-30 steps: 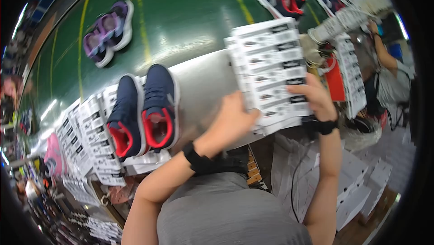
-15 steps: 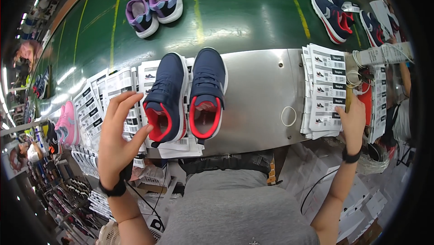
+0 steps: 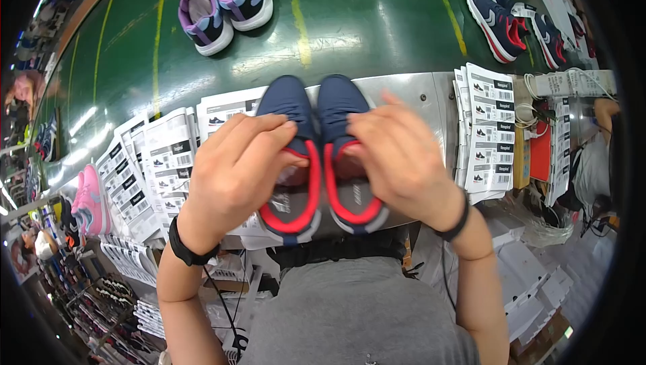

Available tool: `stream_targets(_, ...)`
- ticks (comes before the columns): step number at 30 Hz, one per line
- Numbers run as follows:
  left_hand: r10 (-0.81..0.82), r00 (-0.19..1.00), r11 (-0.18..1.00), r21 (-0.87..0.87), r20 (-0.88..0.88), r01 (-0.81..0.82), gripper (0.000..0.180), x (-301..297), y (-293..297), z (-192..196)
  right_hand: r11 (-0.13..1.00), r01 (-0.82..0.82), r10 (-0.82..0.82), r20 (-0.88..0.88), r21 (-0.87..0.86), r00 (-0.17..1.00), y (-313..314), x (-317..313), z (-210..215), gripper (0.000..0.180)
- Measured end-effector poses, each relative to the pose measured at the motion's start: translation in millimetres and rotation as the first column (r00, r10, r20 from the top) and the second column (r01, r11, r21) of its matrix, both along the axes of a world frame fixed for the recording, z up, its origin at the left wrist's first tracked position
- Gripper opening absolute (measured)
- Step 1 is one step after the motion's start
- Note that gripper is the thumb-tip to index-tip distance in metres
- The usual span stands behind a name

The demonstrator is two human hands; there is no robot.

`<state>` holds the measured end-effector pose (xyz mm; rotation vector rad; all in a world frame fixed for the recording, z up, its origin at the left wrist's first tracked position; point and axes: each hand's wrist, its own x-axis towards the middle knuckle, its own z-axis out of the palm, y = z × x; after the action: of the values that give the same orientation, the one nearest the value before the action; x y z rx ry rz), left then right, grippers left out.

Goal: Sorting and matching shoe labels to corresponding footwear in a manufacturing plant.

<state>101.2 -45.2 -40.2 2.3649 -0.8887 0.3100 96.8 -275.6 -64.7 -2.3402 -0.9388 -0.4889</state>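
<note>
Principal lot: one pair of navy shoes, red-lined, side by side at the near part of a steel tabletop [image 3: 436, 113], toes pointing away from the wearer, heels toward the waist.

Left shoe [image 3: 286, 99]: held by the left hand [image 3: 235, 170], fingers bent close over the upper, thumb at the opening.
Right shoe [image 3: 342, 99]: held likewise by the right hand [image 3: 407, 160], slightly blurred, thumb in the opening, fingers across the outer side. Both hands hid much of the straps and outer flanks.

Surroundings, left: overlapping printed label sheets [image 3: 168, 150], crowding just beside the left hand and partly covered by it; farther out, pink footwear [image 3: 93, 207].
Right: a label stack [image 3: 488, 129], near the right hand; beyond it, a red panel [image 3: 540, 153] and a pale beam [image 3: 572, 82] trailing white cord.
Far side: a green surface [image 3: 363, 15] with yellow lines, carrying purple-and-black shoes [image 3: 252, 5] and, upper right, more navy footwear [image 3: 498, 25].
Below right: pale cartons [image 3: 525, 284].
</note>
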Motion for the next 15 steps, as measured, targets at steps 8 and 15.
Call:
stream_targets(8,-0.068,0.940,0.988,-0.155,-0.335,0.017,0.012,33.5,-48.1,-9.7,0.999,0.025,-0.002,-0.441,0.047,0.898,-48.2,26.9,20.1,0.012)
stream_targets(15,-0.041,0.655,0.932,-0.265,-0.755,-0.248,0.016,48.9,-58.0,-10.1,0.939,0.270,0.076,-0.896,0.212,0.437,-56.6,44.6,13.5,0.016)
